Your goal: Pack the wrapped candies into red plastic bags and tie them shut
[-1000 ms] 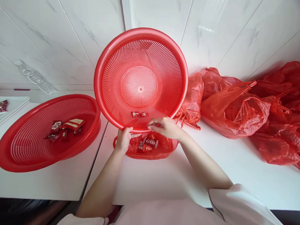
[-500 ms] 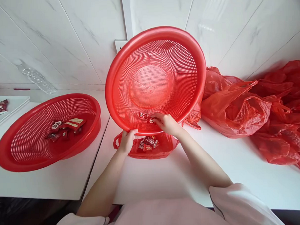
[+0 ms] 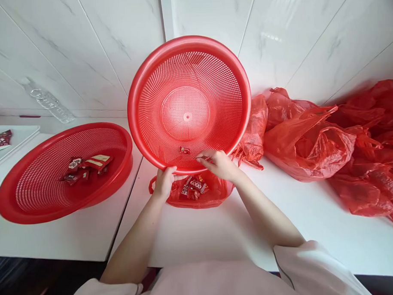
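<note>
A red perforated plastic basket [image 3: 185,109] is tipped up, its open side facing me. My left hand [image 3: 165,181] is closed on its lower left rim. Inside the lower part of the basket, my right hand [image 3: 220,164] has its fingers pinched around a small red snack packet, mostly hidden by them. Another small red packet [image 3: 184,150] lies on the basket's lower wall, left of those fingers. Directly under the rim, an open red plastic bag [image 3: 198,203] rests on the table, holding several printed snack packets [image 3: 194,186].
A second red basket [image 3: 25,216] with several packets tilts at the left. Beyond it are a white tray [image 3: 34,128] and a clear plastic bottle [image 3: 51,103]. Filled red plastic bags [image 3: 309,148] crowd the right side of the white table [image 3: 219,241] against the tiled wall.
The tipped basket has shifted left and swung more upright toward me. My right hand has drawn slightly back, with the small packet now between its fingers. My left hand stays at the rim.
</note>
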### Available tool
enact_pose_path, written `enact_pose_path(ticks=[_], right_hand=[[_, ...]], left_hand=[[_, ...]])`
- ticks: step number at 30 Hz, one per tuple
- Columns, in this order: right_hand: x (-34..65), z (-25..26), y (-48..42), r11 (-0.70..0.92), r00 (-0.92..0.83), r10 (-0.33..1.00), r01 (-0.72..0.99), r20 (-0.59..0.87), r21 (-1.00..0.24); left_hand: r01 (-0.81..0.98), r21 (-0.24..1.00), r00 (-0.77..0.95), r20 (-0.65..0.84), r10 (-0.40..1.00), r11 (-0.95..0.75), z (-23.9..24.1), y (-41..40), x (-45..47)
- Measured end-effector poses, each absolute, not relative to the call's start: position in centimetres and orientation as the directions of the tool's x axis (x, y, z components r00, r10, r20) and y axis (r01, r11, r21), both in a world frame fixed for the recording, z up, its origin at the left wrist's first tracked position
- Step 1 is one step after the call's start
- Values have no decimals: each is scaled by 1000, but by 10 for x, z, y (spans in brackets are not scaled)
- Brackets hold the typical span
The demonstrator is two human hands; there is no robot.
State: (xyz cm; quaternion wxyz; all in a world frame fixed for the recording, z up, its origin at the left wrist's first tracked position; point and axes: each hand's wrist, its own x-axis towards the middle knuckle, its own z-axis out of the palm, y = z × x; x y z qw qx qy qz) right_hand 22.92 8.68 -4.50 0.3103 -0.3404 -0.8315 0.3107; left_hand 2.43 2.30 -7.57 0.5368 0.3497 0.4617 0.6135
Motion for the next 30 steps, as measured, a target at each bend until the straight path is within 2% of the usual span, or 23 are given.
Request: enact_pose_path(ticks=[4, 9, 12, 14, 17, 19, 21, 27, 30], right_hand=[[223, -58, 90, 642, -539, 740, 386, 404, -662], [217, -69, 90, 623, -566, 755, 462, 330, -632], [216, -71, 91, 579, -550, 776, 426, 308, -695], [217, -70, 94, 487, -510, 815, 347, 275, -801], [221, -68, 98, 188, -508, 854, 100, 113, -977], [224, -67, 99, -7, -548, 836, -43, 17, -999], [225, -65, 100, -96, -563, 826, -92, -28, -991], [227, -55, 93, -48, -608, 794, -67, 2, -997], [227, -47, 85, 38, -702, 712, 7, 22, -999]], left_hand=[[-328, 943, -96, -92, 991, 56, -76, 17, 34], [-314, 941, 15, -125, 992, 123, -80, 11, 45], [-310, 942, 13, -128, 992, 126, -81, 11, 45], [-303, 946, -7, -121, 993, 113, -82, 12, 42], [-291, 954, -72, -99, 992, 74, -81, 15, 36], [-286, 957, -126, -80, 989, 41, -81, 17, 32], [-280, 960, -171, -65, 983, 15, -81, 19, 28], [-297, 953, -237, -19, 971, -54, -80, 26, 18], [-325, 943, -247, -7, 969, -76, -79, 28, 14]])
